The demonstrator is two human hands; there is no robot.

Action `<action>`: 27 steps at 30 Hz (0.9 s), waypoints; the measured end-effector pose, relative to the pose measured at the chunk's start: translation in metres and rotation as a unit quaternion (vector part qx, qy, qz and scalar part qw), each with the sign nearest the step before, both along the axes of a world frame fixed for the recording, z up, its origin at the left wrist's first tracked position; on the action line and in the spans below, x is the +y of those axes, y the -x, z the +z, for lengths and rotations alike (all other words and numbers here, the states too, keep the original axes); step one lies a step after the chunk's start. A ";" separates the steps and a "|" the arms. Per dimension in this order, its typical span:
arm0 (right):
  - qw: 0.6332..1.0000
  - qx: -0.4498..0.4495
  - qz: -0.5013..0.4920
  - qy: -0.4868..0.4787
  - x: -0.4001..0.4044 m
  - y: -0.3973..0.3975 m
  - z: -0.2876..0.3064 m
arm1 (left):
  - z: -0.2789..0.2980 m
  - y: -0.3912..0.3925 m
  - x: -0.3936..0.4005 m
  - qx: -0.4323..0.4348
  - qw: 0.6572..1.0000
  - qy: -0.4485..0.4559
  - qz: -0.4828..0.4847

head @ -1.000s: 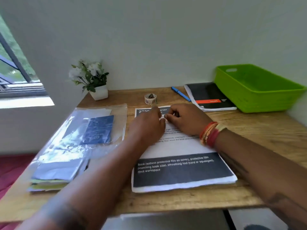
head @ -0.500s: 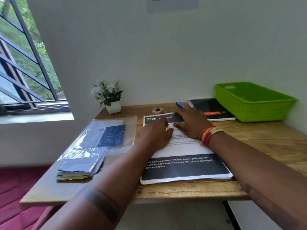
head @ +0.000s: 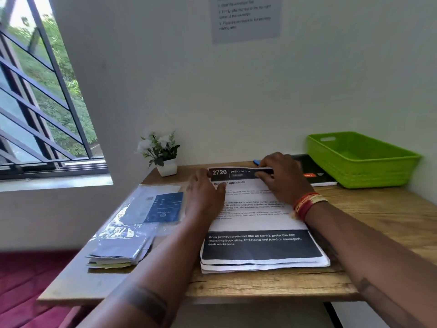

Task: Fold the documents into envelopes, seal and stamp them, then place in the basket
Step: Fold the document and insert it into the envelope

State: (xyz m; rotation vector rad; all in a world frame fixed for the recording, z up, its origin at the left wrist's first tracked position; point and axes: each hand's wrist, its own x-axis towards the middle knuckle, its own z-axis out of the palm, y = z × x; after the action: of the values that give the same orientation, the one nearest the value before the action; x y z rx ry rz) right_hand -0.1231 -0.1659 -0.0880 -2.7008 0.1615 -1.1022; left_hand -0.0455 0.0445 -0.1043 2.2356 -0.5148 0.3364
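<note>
A small plant (head: 160, 150) with white flowers sits in a white pot at the back of the wooden bench (head: 383, 216), near the wall. A black notebook (head: 315, 172) lies at the back on the right. A paper note (head: 246, 17) hangs on the wall. A window (head: 40, 95) with dark bars is on the left.

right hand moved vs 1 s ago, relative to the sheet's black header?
Yes. The right hand has moved away from the person along the top document: earlier it lay below the black header, now its fingers pinch the sheet's far edge there.
</note>
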 end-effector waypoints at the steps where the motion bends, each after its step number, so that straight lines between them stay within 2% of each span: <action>1: 1.000 -0.007 0.015 -0.023 0.000 0.002 0.001 | 0.001 0.000 0.000 0.019 0.999 0.032 -0.005; 6: 0.987 -0.049 0.032 -0.152 -0.004 0.014 0.005 | 0.011 -0.007 0.002 0.146 0.980 0.136 -0.001; 9: 0.975 -0.060 0.044 -0.211 -0.010 0.019 0.007 | 0.028 -0.014 0.005 0.239 0.952 0.171 -0.085; 11: 0.966 -0.051 0.072 -0.243 -0.015 0.022 0.011 | 0.045 -0.021 0.005 0.254 0.948 0.155 -0.116; 14: 0.948 -0.005 0.130 -0.290 -0.021 0.028 0.017 | 0.073 -0.039 -0.004 0.165 0.979 0.087 -0.080; 17: 0.931 0.007 0.157 -0.330 -0.027 0.034 0.021 | 0.097 -0.055 -0.023 0.072 0.993 -0.013 -0.092; 19: 0.917 0.005 0.177 -0.357 -0.031 0.038 0.025 | 0.108 -0.061 -0.037 -0.004 0.983 -0.137 -0.118; 21: 0.902 0.038 0.203 -0.379 -0.030 0.044 0.029 | 0.109 -0.061 -0.052 -0.048 0.954 -0.248 -0.160; 23: 0.878 0.091 0.227 -0.412 -0.026 0.049 0.029 | 0.098 -0.064 -0.065 -0.074 0.926 -0.322 -0.185; 25: 0.872 0.121 0.227 -0.417 -0.022 0.048 0.027 | 0.077 -0.065 -0.075 -0.087 0.918 -0.331 -0.199; 27: 0.878 0.132 0.211 -0.409 -0.021 0.042 0.022 | 0.050 -0.060 -0.083 -0.078 0.927 -0.297 -0.215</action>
State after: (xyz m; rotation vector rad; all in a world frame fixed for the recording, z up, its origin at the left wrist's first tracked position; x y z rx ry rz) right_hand -0.1649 -0.1869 -0.0663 -1.9535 0.0537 -0.3850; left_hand 0.0150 -0.0384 -0.0539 2.5821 -1.3120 0.1333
